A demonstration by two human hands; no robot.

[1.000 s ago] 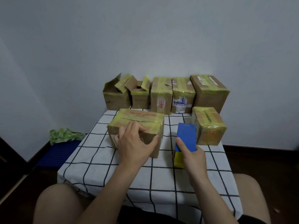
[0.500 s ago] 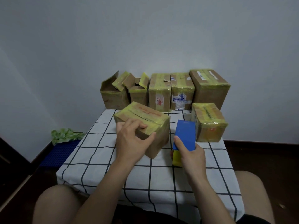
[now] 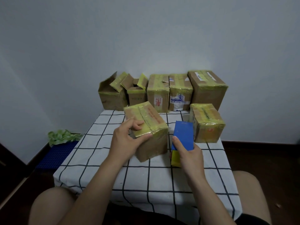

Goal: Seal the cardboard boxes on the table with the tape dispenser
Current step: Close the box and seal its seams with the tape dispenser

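Gripped by the left hand: near top corner of a box, fingers curled on the taped lid, thumb laid along the front top edge. Box turned corner-on, flaps closed under yellow tape, about 11 o'clock from the middle of the table; resting or lifted, cannot tell.

Held in the right hand: blue dispenser, thumb up its left edge, fingers wrapped behind its near end, yellow part showing under the palm. Dispenser just at 3 o'clock of the box; touching or not, cannot tell.

At 2 o'clock of the dispenser, just beside it: second box, taped, flat on the checked cloth.

Along the table's 12 o'clock edge, against the wall, a row of five, from 10 o'clock to 2 o'clock: big open box, small open box, tall box, labelled box, large box, the last three taped closed.

On the floor at 9 o'clock: green crumpled stuff at the far end of a blue mat.

At 6 o'clock: bare knees either side of the forearms.
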